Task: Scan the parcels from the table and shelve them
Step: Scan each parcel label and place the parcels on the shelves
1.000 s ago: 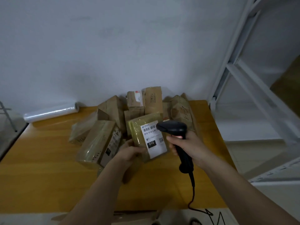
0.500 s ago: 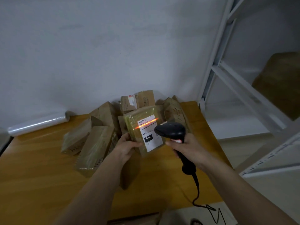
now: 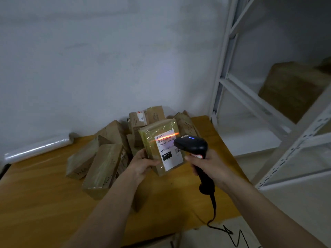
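My left hand (image 3: 141, 164) grips a tape-wrapped brown parcel (image 3: 155, 133) by its lower left edge and holds it tilted above the wooden table (image 3: 44, 203). The parcel's white label (image 3: 169, 151) faces me and reads 010. A red scan line crosses the barcode at the label's top. My right hand (image 3: 209, 165) grips the handle of a black barcode scanner (image 3: 192, 145), whose head points at the label and shows a small blue light. Several other brown parcels (image 3: 103, 167) lie piled behind and to the left.
A roll of clear wrap (image 3: 37, 149) lies at the table's back left by the white wall. White metal shelving (image 3: 268, 108) stands on the right, with a large brown box (image 3: 290, 90) on one shelf. The scanner's black cable (image 3: 215, 221) hangs off the table's front edge.
I have lifted the parcel and turned it more upright. The red scan line came on across the barcode, and the scanner's blue light is lit. The view has swung toward the shelving.
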### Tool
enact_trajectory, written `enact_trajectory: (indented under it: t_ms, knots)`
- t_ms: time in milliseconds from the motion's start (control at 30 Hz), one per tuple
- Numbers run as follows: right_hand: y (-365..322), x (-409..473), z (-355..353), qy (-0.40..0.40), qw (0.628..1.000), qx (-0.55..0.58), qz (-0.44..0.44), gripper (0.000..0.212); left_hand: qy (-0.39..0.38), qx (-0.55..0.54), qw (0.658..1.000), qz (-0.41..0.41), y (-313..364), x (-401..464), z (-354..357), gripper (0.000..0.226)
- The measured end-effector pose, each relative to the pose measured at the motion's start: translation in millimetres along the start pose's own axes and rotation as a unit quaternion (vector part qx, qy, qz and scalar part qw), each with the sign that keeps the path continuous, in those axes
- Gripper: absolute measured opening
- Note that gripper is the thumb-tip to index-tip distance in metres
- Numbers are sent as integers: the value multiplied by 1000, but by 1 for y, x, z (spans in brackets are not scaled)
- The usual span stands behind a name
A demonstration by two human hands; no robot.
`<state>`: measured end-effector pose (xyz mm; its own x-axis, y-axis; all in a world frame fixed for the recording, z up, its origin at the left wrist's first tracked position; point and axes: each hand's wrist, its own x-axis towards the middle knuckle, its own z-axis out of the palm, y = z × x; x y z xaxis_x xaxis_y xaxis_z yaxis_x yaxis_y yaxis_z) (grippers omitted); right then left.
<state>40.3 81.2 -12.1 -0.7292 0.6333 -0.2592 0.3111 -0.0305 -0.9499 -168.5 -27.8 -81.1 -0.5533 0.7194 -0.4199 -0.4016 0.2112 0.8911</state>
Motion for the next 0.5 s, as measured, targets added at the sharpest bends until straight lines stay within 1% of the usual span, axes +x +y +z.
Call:
enact_trajectory:
  t_ms: [67, 200, 367, 433, 500]
  knots:
    - [-3, -10, -9, 5, 1000, 7, 3, 7, -17, 6, 1000, 6, 2, -6, 7, 67]
    - [-1, -39, -34, 17, 999, 27, 5, 6, -56, 5, 998, -10, -2, -16, 30, 94]
    - [15, -88, -86, 68, 997, 41, 0, 10, -110, 26, 993, -45, -19, -40, 99, 93]
    - [22, -111, -110, 103, 992, 66, -1, 11, -133, 55, 988, -58, -26, -50, 131, 87]
    - [31, -135, -134, 139, 985, 98, -2, 10, -163, 86, 980, -69, -34, -61, 163, 88]
